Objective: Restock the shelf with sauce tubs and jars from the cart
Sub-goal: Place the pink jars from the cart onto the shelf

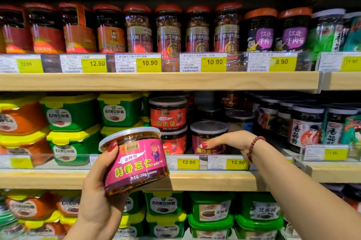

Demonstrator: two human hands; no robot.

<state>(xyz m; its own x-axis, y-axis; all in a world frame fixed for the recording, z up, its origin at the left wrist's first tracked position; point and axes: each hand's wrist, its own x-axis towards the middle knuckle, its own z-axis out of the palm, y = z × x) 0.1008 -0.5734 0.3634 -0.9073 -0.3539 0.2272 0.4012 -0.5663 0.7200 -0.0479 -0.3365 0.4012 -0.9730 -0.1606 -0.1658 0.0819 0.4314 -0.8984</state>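
Left grip (pixel 97 189) wraps the pink tub (pixel 136 161), lid toward 12 o'clock, before the shelf (pixel 205 180). Its matching shelf tub (pixel 207 134) sits at 2 o'clock, clasped by the right grip (pixel 232 139), which is nearer.

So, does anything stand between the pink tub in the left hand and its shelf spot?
Only the right hand, wrapped round the matching tub already shelved. The space on top of that tub looks free for the pink tub.
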